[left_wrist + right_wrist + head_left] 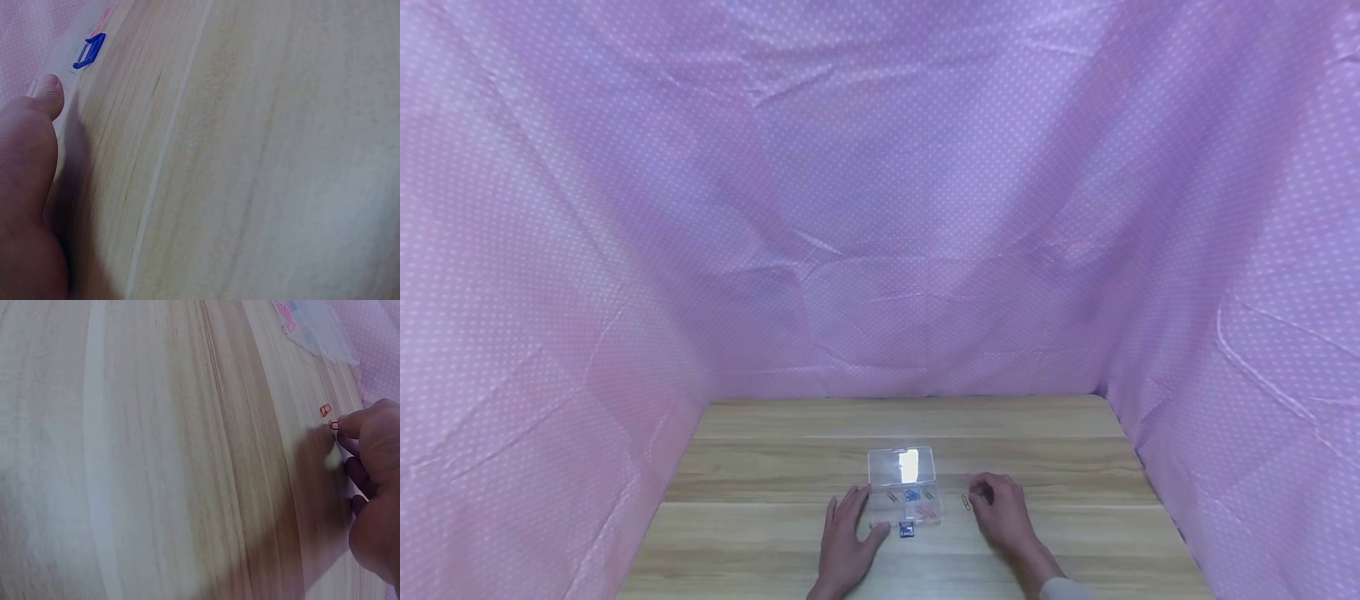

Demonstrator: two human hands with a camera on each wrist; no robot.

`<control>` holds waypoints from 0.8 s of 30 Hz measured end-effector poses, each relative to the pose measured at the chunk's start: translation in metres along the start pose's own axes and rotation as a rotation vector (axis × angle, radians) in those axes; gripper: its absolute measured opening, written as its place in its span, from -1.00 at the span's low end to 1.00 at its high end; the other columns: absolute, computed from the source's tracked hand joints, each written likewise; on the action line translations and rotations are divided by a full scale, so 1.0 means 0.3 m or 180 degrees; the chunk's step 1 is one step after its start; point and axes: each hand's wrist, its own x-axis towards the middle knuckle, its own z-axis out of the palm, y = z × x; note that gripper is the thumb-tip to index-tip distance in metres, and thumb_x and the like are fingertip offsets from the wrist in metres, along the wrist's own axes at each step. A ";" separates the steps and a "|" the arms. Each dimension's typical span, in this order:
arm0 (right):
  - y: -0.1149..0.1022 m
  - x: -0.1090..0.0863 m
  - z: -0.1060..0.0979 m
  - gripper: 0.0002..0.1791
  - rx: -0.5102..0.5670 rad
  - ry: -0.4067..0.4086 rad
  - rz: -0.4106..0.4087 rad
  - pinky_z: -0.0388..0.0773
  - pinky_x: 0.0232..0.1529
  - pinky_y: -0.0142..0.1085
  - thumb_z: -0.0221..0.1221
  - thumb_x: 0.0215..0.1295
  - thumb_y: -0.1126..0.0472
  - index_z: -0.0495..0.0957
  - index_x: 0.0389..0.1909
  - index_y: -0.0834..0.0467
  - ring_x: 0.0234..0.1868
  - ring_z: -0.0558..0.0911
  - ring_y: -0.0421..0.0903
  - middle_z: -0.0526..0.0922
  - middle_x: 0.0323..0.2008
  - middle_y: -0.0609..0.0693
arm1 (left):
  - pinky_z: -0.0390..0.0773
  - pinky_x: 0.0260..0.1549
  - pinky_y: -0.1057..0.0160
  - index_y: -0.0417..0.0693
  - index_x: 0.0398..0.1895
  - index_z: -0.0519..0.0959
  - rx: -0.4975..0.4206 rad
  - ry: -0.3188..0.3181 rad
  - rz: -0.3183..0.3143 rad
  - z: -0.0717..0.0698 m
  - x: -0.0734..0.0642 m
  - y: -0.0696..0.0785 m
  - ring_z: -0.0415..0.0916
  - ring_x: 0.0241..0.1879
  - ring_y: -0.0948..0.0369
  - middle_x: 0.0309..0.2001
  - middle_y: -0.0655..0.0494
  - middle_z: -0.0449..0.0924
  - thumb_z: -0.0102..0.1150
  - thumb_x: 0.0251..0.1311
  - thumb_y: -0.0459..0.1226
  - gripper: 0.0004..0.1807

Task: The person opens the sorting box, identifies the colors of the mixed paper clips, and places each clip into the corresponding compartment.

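A clear plastic divided box [884,510] stands on the table with its transparent lid [883,467] raised at the back. Its compartments hold a red paper clip [892,497], blue paper clips [912,495], a green paper clip [927,494] and pink paper clips [927,512]. A blue latch [907,529] sits at the front edge. My left hand [847,542] rests against the box's left side, fingers extended and thumb at the front edge. To the right of the box, my right hand [1003,512] pinches a red paper clip [335,425] between thumb and forefinger. An orange-red paper clip [325,410] lies beside those fingertips.
The wood-grain table [760,467] carries the box near its middle front. Polka-dotted pink-purple cloth [880,325] hangs behind the table and along both sides.
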 end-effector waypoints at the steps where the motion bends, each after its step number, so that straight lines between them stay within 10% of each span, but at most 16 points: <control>1: -0.001 0.000 -0.002 -0.81 0.0023 -0.0015 0.0017 0.53 -0.12 -0.40 0.46 0.14 0.29 0.72 -0.28 -0.04 -0.23 0.55 -0.23 0.68 -0.42 -0.26 | 0.05 0.60 -0.26 0.12 0.43 0.47 0.0012 0.0022 0.0018 0.001 0.000 0.000 0.38 0.49 -0.06 0.41 0.00 0.54 0.44 0.16 0.10 -0.23; 24: -0.013 -0.040 -0.047 -0.87 0.0249 -0.0100 0.0133 0.69 -0.08 -0.45 0.42 0.20 0.26 0.70 -0.33 -0.04 -0.21 0.64 -0.30 0.71 -0.34 -0.23 | -0.17 0.71 -0.11 0.21 0.50 0.38 -0.0087 -0.0296 -0.0275 -0.009 -0.001 0.007 0.23 0.59 0.01 0.51 0.10 0.43 0.37 0.22 0.16 -0.20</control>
